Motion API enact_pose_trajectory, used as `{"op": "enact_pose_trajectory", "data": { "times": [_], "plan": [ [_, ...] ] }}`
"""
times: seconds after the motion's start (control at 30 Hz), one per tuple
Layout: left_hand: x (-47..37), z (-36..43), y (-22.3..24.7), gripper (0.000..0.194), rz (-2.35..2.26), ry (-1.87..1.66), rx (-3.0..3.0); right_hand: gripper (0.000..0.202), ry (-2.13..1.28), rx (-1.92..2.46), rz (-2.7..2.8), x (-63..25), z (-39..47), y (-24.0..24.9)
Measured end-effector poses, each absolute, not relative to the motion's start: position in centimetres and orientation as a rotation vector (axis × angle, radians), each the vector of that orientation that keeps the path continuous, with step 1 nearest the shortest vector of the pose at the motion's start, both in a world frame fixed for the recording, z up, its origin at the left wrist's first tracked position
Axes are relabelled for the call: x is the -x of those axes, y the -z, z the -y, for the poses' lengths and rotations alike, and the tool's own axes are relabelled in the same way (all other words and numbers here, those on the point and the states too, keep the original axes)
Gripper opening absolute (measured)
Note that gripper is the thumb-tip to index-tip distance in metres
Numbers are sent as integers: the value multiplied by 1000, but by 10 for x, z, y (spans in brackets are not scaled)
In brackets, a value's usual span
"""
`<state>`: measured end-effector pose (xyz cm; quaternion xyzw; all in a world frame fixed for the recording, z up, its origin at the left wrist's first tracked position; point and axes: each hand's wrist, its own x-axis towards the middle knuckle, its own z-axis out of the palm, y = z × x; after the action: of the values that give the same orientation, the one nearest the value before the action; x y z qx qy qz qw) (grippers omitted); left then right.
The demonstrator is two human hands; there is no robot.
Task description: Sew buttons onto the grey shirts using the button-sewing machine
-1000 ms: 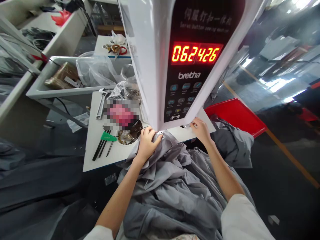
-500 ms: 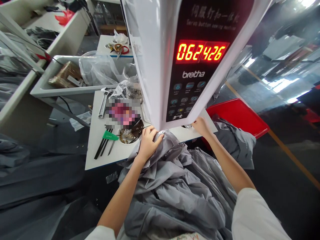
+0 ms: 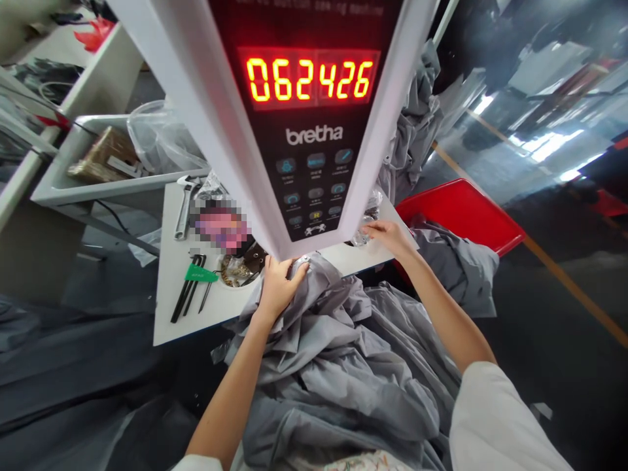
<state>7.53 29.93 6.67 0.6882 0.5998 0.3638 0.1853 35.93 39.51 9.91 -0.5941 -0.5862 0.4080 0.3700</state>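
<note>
Grey fabric (image 3: pixel 338 340) lies bunched over my lap and up to the table edge. My left hand (image 3: pixel 280 282) grips its upper edge, just below the white button sewing machine (image 3: pixel 314 196) with a red lit display. Beyond the machine's right side, my right hand (image 3: pixel 391 237) has its fingers pinched together at a clear plastic bag or dish (image 3: pixel 363 230) of small metal parts. Whatever those fingertips hold is too small to make out. The machine's head hides the table between my hands.
On the white table (image 3: pixel 216 311) lie an adjustable wrench (image 3: pixel 184 208), hex keys in a green holder (image 3: pixel 200 273) and a dish of small metal pieces (image 3: pixel 236 271). A red tray (image 3: pixel 464 212) stands right, beside more grey fabric (image 3: pixel 454 261).
The view has shifted, so the machine appears larger and further left. My right hand has come out from behind the machine's edge, at the small parts. My left hand stays on the fabric.
</note>
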Motion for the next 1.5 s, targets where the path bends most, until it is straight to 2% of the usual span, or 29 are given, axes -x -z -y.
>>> {"op": "enact_pose_trajectory", "data": {
  "times": [0.17, 0.4, 1.0, 1.2, 1.33, 1.5],
  "plan": [
    [-75, -299, -67, 28, -1692, -1035, -1947, 29, -967, 1548, 1545, -359, -394, -93],
    [-75, -298, -69, 29, -1688, -993, -1932, 11, -593, 1582, 1829, -347, -393, -96],
    [-75, -298, -70, 27, -1689, -994, -1947, 12, -748, 1559, 1754, -346, -397, -91],
    [-75, -298, -69, 27, -1689, -990, -1950, 20, -868, 1536, 1507, -349, -393, -97],
    [-76, -298, -71, 26, -1698, -989, -1945, 24, -651, 1484, 1453, -339, -365, -121],
    [-77, -298, -71, 26, -1714, -996, -1933, 19, -514, 1362, 1741, -297, -327, -130]
  ]
}}
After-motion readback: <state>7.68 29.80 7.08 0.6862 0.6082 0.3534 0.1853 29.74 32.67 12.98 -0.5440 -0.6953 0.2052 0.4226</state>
